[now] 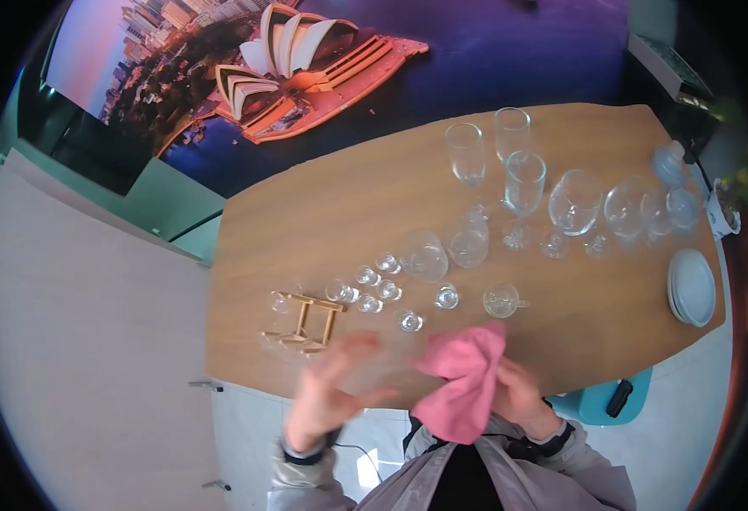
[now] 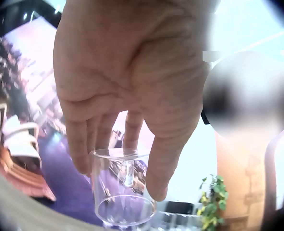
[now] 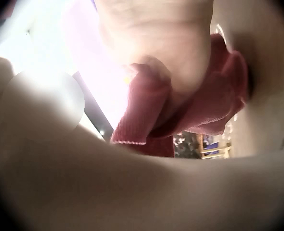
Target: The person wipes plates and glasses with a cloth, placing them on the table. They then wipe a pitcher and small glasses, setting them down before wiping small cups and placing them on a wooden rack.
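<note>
In the left wrist view my left hand (image 2: 132,72) holds a clear glass cup (image 2: 118,187) between thumb and fingers, with a small handle seen through its wall. From the head view, the same hand (image 1: 327,392) is blurred over the table's front edge, and the cup hardly shows there. My right hand (image 1: 520,393) grips a pink cloth (image 1: 463,379) that hangs in folds. The right wrist view shows the cloth (image 3: 199,113) bunched under the palm, hiding the fingers.
On the wooden table (image 1: 280,230) a small wooden rack (image 1: 312,301) stands at left. Several small glasses (image 1: 369,276) and a glass mug (image 1: 502,300) fill the middle. Tall glasses (image 1: 525,183) and round-bowled glasses (image 1: 575,203) stand behind. White plates (image 1: 695,288) are stacked at right.
</note>
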### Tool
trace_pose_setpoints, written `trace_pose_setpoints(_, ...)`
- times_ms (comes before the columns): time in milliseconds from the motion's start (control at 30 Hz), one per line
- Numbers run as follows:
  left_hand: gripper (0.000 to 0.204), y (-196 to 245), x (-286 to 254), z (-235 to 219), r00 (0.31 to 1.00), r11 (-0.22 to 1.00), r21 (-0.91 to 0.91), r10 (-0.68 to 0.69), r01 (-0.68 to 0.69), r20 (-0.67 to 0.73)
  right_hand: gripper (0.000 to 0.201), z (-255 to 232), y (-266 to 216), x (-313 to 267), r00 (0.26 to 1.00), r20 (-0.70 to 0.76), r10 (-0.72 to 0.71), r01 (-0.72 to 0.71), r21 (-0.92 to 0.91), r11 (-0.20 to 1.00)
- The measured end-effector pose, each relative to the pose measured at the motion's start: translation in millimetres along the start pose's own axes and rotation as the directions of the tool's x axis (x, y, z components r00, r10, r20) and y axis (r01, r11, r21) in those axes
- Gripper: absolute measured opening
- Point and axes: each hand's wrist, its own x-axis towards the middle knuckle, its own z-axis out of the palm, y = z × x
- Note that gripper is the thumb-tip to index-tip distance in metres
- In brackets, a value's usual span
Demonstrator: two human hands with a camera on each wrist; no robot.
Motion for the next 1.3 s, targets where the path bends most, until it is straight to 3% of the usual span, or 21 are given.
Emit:
trace_pose_setpoints(100, 0.060, 5, -1, 67, 0.998, 0.991, -0.127, 0.043, -0.048, -0.041, 0.050, 10, 5, 3, 0.995, -0.097, 0.009, -0.042, -0.347, 0.937)
trace_pose_setpoints(167, 0.062, 7, 0, 86, 0.975, 0.988, -0.091, 0.102, -0.121, -0.196, 0.050, 15, 6, 5, 0.959, 0.040, -0.282, 0.225, -0.711, 0.666)
trace_pose_setpoints(233, 0.063, 7, -2, 95, 0.969, 0.987, -0.063, 0.132, -0.148, -0.209, 0.046, 11, 8, 4, 0.942, -0.018, -0.334, 0.245, -0.644, 0.725)
trace_pose_setpoints(300, 0.066, 7, -2, 98, 0.974, 0.986, -0.080, 0.132, -0.149, -0.186, 0.042, -6, 15, 2, 0.898, 0.109, -0.426, 0.274, -0.897, 0.348)
trace_pose_setpoints(433, 0.071, 2, -3, 106, 0.967, 0.979, -0.047, 0.189, -0.200, -0.172, 0.036, 14, 6, 1, 0.900, 0.012, -0.437, 0.286, -0.773, 0.567)
trace_pose_setpoints(500, 0.057, 0, -5, 107, 0.995, 0.933, -0.361, -0.038, 0.004, -0.088, 0.033, 14, 2, -3, 0.891, 0.091, -0.444, 0.251, -0.915, 0.316)
trace_pose_setpoints(533, 0.057, -5, -8, 112, 0.995, 0.933, -0.359, -0.041, 0.006, -0.092, 0.033, 15, 3, -4, 0.893, 0.093, -0.440, 0.252, -0.914, 0.318)
trace_pose_setpoints(600, 0.041, -17, -11, 125, 0.868, 0.429, -0.801, -0.448, 0.418, 0.213, 0.032, 17, 6, -3, 0.817, 0.346, -0.462, 0.333, -0.936, -0.112)
trace_pose_setpoints(633, 0.041, -12, -7, 124, 0.869, 0.430, -0.801, -0.447, 0.416, 0.212, 0.032, 18, 4, 1, 0.816, 0.348, -0.462, 0.334, -0.936, -0.114)
trace_pose_setpoints(700, 0.033, 2, 4, 119, 0.600, -0.199, -0.764, -0.512, 0.614, 0.615, 0.034, 18, 1, 10, 0.684, 0.622, -0.381, 0.507, -0.781, -0.364)
trace_pose_setpoints(733, 0.035, -1, 5, 117, 0.598, -0.198, -0.736, -0.468, 0.647, 0.651, 0.033, 11, 2, 10, 0.701, 0.614, -0.363, 0.496, -0.785, -0.371)
trace_pose_setpoints(767, 0.035, -5, 0, 117, 0.597, -0.199, -0.735, -0.467, 0.648, 0.652, 0.033, 4, 2, 7, 0.701, 0.613, -0.364, 0.495, -0.786, -0.371)
trace_pose_setpoints(833, 0.034, -11, -11, 118, 0.757, 0.189, -0.785, -0.469, 0.590, 0.455, 0.027, -5, 3, 3, 0.824, 0.362, -0.436, 0.364, -0.928, -0.081)
trace_pose_setpoints(867, 0.038, -9, -13, 120, 0.859, 0.365, -0.803, -0.397, 0.471, 0.323, 0.026, -1, 1, 3, 0.808, 0.329, -0.488, 0.339, -0.938, -0.072)
trace_pose_setpoints(900, 0.038, -5, -14, 120, 0.857, 0.363, -0.803, -0.403, 0.472, 0.322, 0.026, -1, 0, 3, 0.811, 0.328, -0.484, 0.339, -0.938, -0.068)
trace_pose_setpoints(967, 0.049, 8, -10, 112, 0.991, 0.933, -0.345, -0.128, 0.105, -0.044, 0.030, -4, -3, 4, 0.879, 0.083, -0.469, 0.221, -0.943, 0.248)
trace_pose_setpoints(1000, 0.057, 11, -7, 107, 0.995, 0.991, -0.124, 0.036, -0.047, -0.092, 0.041, -14, -7, -3, 0.959, -0.166, -0.229, -0.038, -0.877, 0.479)
trace_pose_setpoints(1033, 0.057, 11, -4, 103, 0.995, 0.993, -0.115, 0.030, -0.041, -0.098, 0.041, -11, -8, 2, 0.962, -0.159, -0.220, -0.034, -0.876, 0.482)
trace_pose_setpoints(1100, 0.052, 12, -1, 99, 0.951, 0.952, 0.013, 0.306, -0.307, 0.046, 0.047, -4, -9, 15, 0.939, -0.338, 0.067, -0.149, -0.222, 0.964)
trace_pose_setpoints(1233, 0.047, 9, -5, 94, 0.928, 0.932, -0.119, 0.354, -0.341, 0.116, 0.051, -10, 1, 12, 0.917, -0.289, 0.276, -0.283, 0.021, 0.959)
trace_pose_setpoints(1300, 0.046, 10, -11, 93, 0.949, 0.950, -0.158, 0.290, -0.270, 0.122, 0.047, -9, 6, 6, 0.926, -0.280, 0.254, -0.272, -0.028, 0.962)
